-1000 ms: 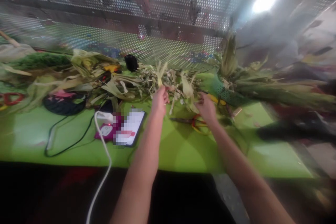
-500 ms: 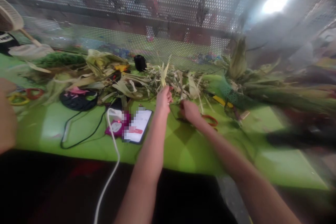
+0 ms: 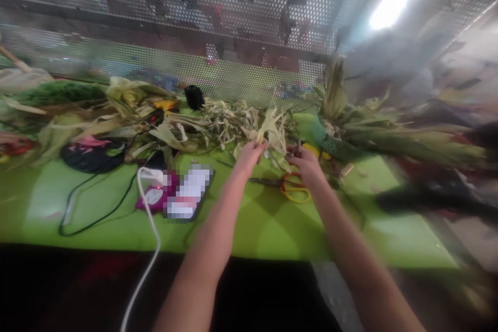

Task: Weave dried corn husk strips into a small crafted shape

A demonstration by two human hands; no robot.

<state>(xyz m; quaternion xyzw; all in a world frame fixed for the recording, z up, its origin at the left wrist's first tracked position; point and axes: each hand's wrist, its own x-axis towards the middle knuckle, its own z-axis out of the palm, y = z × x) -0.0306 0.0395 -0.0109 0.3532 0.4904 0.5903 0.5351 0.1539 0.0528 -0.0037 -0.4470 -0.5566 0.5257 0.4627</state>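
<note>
My left hand (image 3: 250,157) is closed around the lower end of a pale corn husk (image 3: 270,124) whose strips fan out above the fingers. Just to the right, my right hand (image 3: 306,162) has its fingers pinched together; what sits between them is too small and blurred to name. Below the right hand a pair of scissors (image 3: 290,185) with orange and yellow handles lies on the green table (image 3: 268,233), blades pointing left. Behind both hands is a heap of dry husk scraps (image 3: 229,119).
A phone (image 3: 190,192) and a purple power bank (image 3: 153,197) with a white cable lie left of my forearm. Further left is a black round item (image 3: 93,155) with a cord. A green basket (image 3: 332,140) with husks stands right, before a perforated metal panel (image 3: 233,62).
My hands have shifted slightly right in the view. The husk in my left hand now leans right and spreads wider. More of the scissors shows. The camera has turned a little rightward.
</note>
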